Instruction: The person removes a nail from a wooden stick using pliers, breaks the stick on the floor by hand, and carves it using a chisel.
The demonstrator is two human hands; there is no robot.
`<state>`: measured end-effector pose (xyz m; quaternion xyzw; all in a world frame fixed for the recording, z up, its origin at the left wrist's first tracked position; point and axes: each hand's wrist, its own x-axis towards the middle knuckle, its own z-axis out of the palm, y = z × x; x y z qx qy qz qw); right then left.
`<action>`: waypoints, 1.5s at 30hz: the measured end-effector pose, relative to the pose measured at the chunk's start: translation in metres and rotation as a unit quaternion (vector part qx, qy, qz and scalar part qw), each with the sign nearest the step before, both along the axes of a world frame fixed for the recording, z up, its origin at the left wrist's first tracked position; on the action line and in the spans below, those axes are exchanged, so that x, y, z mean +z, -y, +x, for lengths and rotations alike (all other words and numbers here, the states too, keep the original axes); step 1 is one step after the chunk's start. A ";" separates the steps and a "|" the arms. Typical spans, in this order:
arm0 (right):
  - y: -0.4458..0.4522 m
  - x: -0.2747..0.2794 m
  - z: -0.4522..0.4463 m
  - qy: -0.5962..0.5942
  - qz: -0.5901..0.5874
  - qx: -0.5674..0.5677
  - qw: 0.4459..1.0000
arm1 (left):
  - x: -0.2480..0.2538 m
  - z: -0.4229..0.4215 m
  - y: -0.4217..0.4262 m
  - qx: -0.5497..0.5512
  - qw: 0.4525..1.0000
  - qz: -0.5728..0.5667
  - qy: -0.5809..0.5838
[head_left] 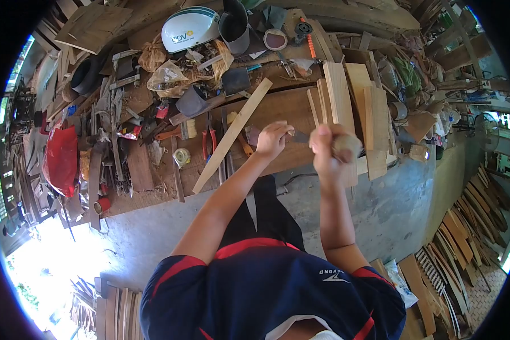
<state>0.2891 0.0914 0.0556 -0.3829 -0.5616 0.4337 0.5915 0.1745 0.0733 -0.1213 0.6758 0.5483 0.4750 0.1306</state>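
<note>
shirt (272,289), l hand (273,139) curled, r hand (327,152) fisted fwd

Rounded tan object (347,148), outline blurred, finer detail unclear; gripped in right hand (325,154), overlapping long pale board (338,90) in view.

A wooden counter (273,107) stretches from ten o'clock to one, beside a smooth grey floor (394,195); strong daylight (68,249) glares at eight, a fan (486,131) stands near three, and boards (459,226) lie stacked around four
</note>
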 end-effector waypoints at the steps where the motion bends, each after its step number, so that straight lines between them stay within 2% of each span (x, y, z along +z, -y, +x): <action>1: -0.002 -0.010 0.000 0.071 0.004 -0.011 0.997 | -0.009 0.002 0.004 -0.011 0.999 -0.044 0.022; 2: -0.004 -0.020 0.001 0.142 0.010 -0.020 0.990 | -0.018 0.004 0.004 -0.020 0.995 -0.087 0.045; 6: 0.002 0.011 0.003 0.055 0.016 -0.033 0.998 | -0.015 0.007 -0.003 -0.026 0.994 -0.079 0.076; 7: 0.003 0.017 0.007 -0.014 0.010 0.019 1.000 | -0.012 0.008 -0.003 -0.019 0.993 -0.068 0.092; 10: 0.003 0.004 0.003 -0.018 -0.011 0.007 1.000 | -0.026 0.009 -0.001 -0.011 0.993 -0.060 0.097; 11: 0.000 -0.012 0.002 -0.004 -0.064 -0.009 0.998 | -0.036 0.008 0.004 -0.013 0.994 -0.073 0.086; 12: 0.000 -0.007 0.000 -0.004 -0.067 -0.008 0.998 | -0.035 0.008 0.004 -0.012 0.993 -0.075 0.086; 14: -0.002 0.007 0.000 -0.065 -0.049 0.019 0.997 | -0.032 0.009 0.002 0.002 0.992 -0.064 0.110; 15: 0.000 0.011 0.004 -0.090 -0.004 0.047 0.995 | -0.026 0.011 0.001 0.002 0.992 -0.063 0.109; 18: 0.005 0.003 0.005 -0.086 0.055 0.049 0.994 | -0.021 0.012 -0.001 0.030 0.989 -0.043 0.138; 19: 0.002 -0.007 0.001 0.121 0.014 -0.025 0.992 | -0.031 0.011 0.000 0.036 0.988 -0.056 0.142; 20: 0.002 -0.009 0.003 0.122 0.008 -0.026 0.992 | -0.041 0.011 0.005 0.041 0.986 -0.070 0.146; 22: -0.002 0.011 -0.008 -0.017 -0.029 0.014 0.999 | -0.029 0.011 0.005 0.038 0.986 -0.063 0.152; 24: 0.009 0.017 0.001 0.003 -0.007 0.013 1.000 | -0.018 0.009 -0.001 0.030 0.986 -0.049 0.155; 26: 0.013 0.017 -0.003 -0.005 0.087 0.035 0.996 | -0.012 0.011 0.001 0.044 0.991 -0.014 0.128; 27: 0.008 0.005 -0.005 0.314 0.196 -0.123 0.921 | -0.018 0.011 0.005 0.042 0.991 -0.019 0.128; 28: 0.012 0.003 -0.001 0.316 0.191 -0.122 0.921 | -0.024 0.010 0.008 0.040 0.989 -0.053 0.132; 30: 0.010 0.001 0.003 0.154 -0.025 -0.038 0.987 | -0.026 0.011 0.008 0.038 0.986 -0.081 0.140; 31: 0.017 0.019 0.009 0.131 -0.029 0.018 0.991 | -0.013 0.011 0.010 0.030 0.989 -0.054 0.132; 32: 0.018 0.030 0.008 0.131 -0.023 0.021 0.991 | -0.002 0.009 0.006 0.026 0.992 -0.022 0.124; 34: 0.023 0.042 0.000 -0.015 0.051 0.065 0.996 | -0.011 0.009 0.002 0.020 0.989 -0.010 0.143; 35: 0.012 0.024 -0.010 0.191 0.158 -0.062 0.967 | -0.031 0.008 0.003 0.019 0.991 -0.018 0.132; 36: 0.015 0.017 -0.008 0.193 0.153 -0.062 0.967 | -0.029 0.006 0.007 0.014 0.992 -0.031 0.121; 38: 0.009 0.010 -0.002 0.210 -0.007 -0.022 0.977 | -0.026 0.006 0.002 0.031 0.992 -0.046 0.110; 39: 0.011 0.020 -0.001 0.092 -0.026 0.018 0.995 | -0.017 0.008 0.007 0.027 0.992 -0.035 0.116; 40: 0.014 0.033 -0.001 0.091 -0.022 0.021 0.995 | -0.012 0.007 0.004 0.027 0.992 -0.016 0.120; 42: 0.024 0.054 0.000 -0.028 0.093 0.112 0.989 | -0.005 0.010 0.001 0.031 0.991 -0.011 0.129; 43: 0.019 0.037 0.001 0.095 0.165 0.094 0.977 | -0.004 0.009 0.000 0.030 0.990 -0.005 0.137; 44: 0.016 0.021 0.000 0.094 0.163 0.096 0.977 | -0.012 0.008 0.003 0.033 0.990 -0.008 0.137; 45: 0.013 0.010 -0.003 0.130 0.073 0.042 0.988 | -0.018 0.006 0.006 0.025 0.991 -0.028 0.126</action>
